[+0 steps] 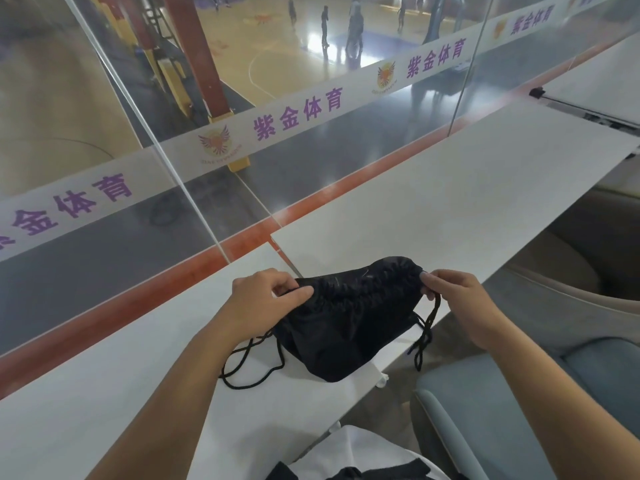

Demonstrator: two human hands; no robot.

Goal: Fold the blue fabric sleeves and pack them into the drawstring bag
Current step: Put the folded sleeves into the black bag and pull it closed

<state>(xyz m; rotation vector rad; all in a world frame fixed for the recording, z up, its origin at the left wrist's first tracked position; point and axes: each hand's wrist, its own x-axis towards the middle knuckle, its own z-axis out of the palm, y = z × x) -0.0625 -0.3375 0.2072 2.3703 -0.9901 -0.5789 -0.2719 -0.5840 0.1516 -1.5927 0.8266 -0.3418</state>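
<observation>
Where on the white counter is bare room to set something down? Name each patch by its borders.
Far slab: bare from the bag up to the glass and its right edge. Near slab: bare left of the left arm. Crowded: the joint, where left hand and right hand grip the bag and its cords trail.

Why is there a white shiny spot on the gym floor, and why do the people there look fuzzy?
Head view: that spot is glare, light bouncing off the polished court floor; the people there are distant and seen through hazy glass, so they blur; the left hand, right hand and drawstring bag up close look sharp.
</observation>
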